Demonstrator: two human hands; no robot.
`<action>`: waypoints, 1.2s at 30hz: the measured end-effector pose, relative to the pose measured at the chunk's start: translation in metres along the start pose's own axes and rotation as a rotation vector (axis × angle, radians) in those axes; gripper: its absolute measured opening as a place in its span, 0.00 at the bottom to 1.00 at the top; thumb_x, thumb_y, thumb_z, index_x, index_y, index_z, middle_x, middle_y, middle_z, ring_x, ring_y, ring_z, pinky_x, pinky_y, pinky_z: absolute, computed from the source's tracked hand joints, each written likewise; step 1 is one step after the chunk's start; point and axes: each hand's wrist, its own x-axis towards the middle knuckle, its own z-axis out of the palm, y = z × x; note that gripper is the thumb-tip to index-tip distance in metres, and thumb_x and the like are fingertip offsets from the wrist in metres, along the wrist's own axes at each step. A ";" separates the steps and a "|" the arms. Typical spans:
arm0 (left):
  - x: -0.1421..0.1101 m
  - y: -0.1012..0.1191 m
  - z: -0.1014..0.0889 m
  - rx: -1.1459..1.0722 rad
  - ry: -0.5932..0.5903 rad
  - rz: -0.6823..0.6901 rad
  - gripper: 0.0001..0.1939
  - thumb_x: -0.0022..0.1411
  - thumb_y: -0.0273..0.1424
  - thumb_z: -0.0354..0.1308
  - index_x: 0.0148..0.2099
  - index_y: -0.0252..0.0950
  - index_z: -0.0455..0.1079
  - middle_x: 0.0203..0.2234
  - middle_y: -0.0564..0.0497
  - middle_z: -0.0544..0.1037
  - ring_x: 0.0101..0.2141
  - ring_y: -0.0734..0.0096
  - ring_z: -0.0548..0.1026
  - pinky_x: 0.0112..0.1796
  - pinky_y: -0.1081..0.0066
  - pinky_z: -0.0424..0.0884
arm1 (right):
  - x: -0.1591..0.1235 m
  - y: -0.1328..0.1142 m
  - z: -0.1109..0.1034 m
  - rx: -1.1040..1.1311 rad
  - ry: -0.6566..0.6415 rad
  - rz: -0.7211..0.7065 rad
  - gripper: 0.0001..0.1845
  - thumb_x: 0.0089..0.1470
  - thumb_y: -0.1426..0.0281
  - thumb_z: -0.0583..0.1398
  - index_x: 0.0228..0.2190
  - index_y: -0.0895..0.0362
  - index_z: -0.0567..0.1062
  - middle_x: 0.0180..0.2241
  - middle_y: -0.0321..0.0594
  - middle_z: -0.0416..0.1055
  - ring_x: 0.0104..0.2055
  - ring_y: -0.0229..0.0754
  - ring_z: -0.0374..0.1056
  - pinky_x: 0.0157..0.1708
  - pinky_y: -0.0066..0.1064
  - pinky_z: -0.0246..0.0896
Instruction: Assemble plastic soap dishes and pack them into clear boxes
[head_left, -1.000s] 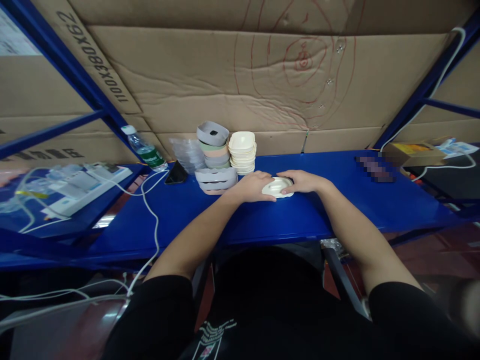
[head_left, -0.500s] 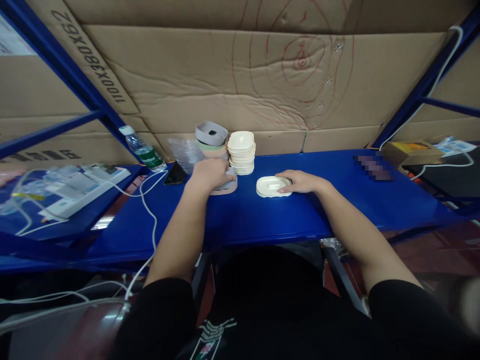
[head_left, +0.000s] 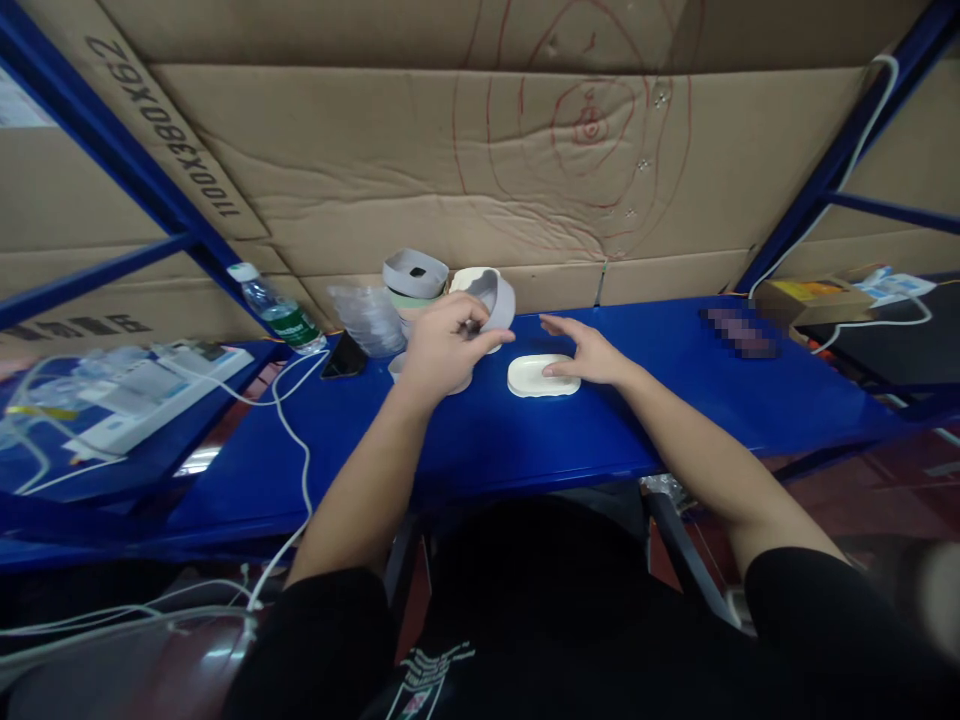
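My left hand point(head_left: 442, 345) is raised above the blue shelf point(head_left: 660, 420) and closed on a grey soap-dish part point(head_left: 499, 298), held tilted in front of the cream stack point(head_left: 469, 278). Below it, a pinkish piece point(head_left: 459, 384) lies on the shelf, mostly hidden by the hand. My right hand point(head_left: 585, 352) lies with fingers stretched out, its fingertips on the right edge of a cream soap-dish tray point(head_left: 534, 376) that rests flat on the shelf. A stack of grey, green and pink dish parts point(head_left: 414, 278) stands behind my left hand.
A pile of clear plastic bags point(head_left: 369, 318), a black phone point(head_left: 343, 355) and a water bottle point(head_left: 276, 310) are at the back left. White cables point(head_left: 289, 440) trail over the shelf's left end. A yellow box point(head_left: 806, 296) sits far right. Cardboard point(head_left: 525, 150) closes the back.
My left hand left the cream tray, went to the low pile by the stacks and lifted a grey piece off it. My right hand stayed at the tray, its fingers now stretched.
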 end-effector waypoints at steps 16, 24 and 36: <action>-0.014 -0.035 0.078 -0.706 -0.195 -0.506 0.31 0.59 0.57 0.73 0.45 0.37 0.69 0.34 0.47 0.83 0.26 0.71 0.81 0.23 0.75 0.72 | -0.001 -0.002 -0.013 -0.067 0.099 -0.102 0.66 0.46 0.46 0.74 0.78 0.49 0.55 0.75 0.53 0.60 0.75 0.69 0.58 0.72 0.62 0.55; -0.011 -0.073 0.057 -0.215 -0.424 -0.339 0.53 0.50 0.43 0.82 0.73 0.38 0.67 0.61 0.32 0.78 0.31 0.69 0.78 0.36 0.62 0.78 | -0.001 0.014 -0.026 -0.125 -0.081 -0.089 0.45 0.51 0.51 0.73 0.67 0.49 0.74 0.70 0.50 0.70 0.72 0.68 0.64 0.72 0.67 0.55; -0.007 -0.055 0.045 0.164 -0.718 -0.191 0.53 0.53 0.47 0.79 0.75 0.31 0.66 0.51 0.39 0.84 0.46 0.50 0.83 0.51 0.58 0.77 | 0.000 0.020 -0.012 -0.152 -0.101 -0.083 0.50 0.50 0.52 0.74 0.69 0.57 0.71 0.72 0.56 0.67 0.74 0.68 0.63 0.73 0.64 0.56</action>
